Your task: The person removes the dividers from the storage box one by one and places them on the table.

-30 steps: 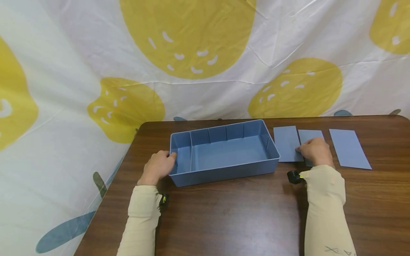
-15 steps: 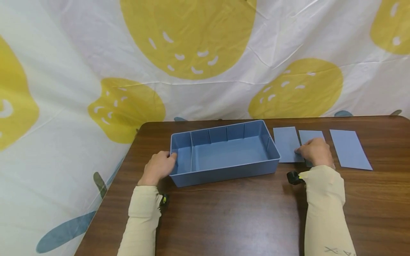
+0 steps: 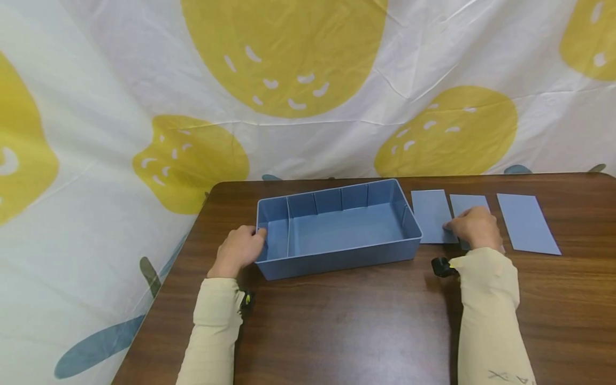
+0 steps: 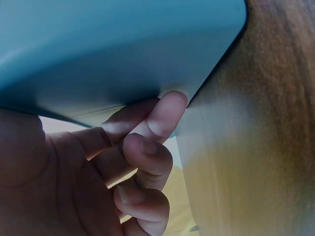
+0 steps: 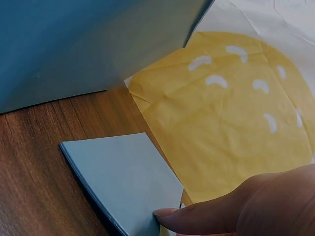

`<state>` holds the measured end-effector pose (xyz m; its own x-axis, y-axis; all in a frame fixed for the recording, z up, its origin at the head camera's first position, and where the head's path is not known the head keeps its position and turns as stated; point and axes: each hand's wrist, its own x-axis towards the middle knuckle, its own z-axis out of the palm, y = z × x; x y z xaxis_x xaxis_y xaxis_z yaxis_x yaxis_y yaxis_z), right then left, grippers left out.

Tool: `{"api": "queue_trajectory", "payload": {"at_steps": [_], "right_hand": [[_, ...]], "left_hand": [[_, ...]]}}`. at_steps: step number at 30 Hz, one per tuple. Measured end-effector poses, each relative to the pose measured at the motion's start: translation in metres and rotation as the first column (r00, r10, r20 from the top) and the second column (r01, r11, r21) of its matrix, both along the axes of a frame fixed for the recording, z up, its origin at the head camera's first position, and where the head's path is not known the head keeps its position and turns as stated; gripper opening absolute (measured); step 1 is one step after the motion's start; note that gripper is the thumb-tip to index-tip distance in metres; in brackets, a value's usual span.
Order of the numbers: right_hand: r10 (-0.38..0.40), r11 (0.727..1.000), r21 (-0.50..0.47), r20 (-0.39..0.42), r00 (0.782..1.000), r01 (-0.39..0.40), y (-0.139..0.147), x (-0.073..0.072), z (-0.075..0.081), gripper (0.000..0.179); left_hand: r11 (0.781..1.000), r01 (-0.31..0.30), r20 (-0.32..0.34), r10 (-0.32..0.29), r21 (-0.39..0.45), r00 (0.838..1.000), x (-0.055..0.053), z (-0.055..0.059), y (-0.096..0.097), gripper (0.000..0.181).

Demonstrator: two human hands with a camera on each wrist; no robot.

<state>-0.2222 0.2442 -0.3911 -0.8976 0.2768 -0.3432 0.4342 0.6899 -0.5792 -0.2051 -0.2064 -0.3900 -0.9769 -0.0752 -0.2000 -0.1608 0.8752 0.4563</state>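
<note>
Blue tray (image 3: 337, 261) on table (image 3: 337, 331); your left hand (image 3: 238, 250) pinches its left wall. Your right hand (image 3: 476, 227) thumbs the adjacent panel (image 3: 430, 214), can't tell its grip; sideways pressure could skid that panel.

Open blue rectangular plastic-looking box with thin divider (image 3: 337, 261): smooth walls, satin finish, soft sheen. Three flat pale blue rectangular panels (image 3: 432, 216): smooth, matt faces; plastic or stiff card, cannot tell which. Brown wood-grain tabletop (image 3: 337, 331): smooth, semi-gloss, pale glare at the near middle. White hanging cloth with yellow lemon print (image 3: 332, 149): thin fabric, creased, slight sheen along the folds. Cream long cloth sleeves (image 3: 488, 315): matt, soft, lightly wrinkled. Small black wrist device (image 3: 441, 267): hard-looking casing, material uncertain.
</note>
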Motion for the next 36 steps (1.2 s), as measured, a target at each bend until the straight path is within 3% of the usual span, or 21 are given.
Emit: {"api": "queue_trajectory", "payload": {"at_steps": [26,31,36], "right_hand": [[0.022,1.000,0.017,-0.056,0.998,-0.021,-0.001,-0.003,-0.005,0.034],[0.053,0.998,0.035,-0.101,0.993,-0.050,-0.004,0.000,0.001,0.037],[0.085,0.996,0.022,-0.175,0.981,-0.082,-0.008,0.003,0.017,0.050]], "left_hand": [[1.000,-0.004,0.013,0.004,-0.003,1.000,0.000,0.002,0.000,0.048],[1.000,-0.001,0.004,0.001,-0.008,1.000,0.001,0.003,0.001,0.047],[1.000,-0.003,0.005,0.003,-0.010,1.000,0.001,0.003,0.002,0.045]]}}
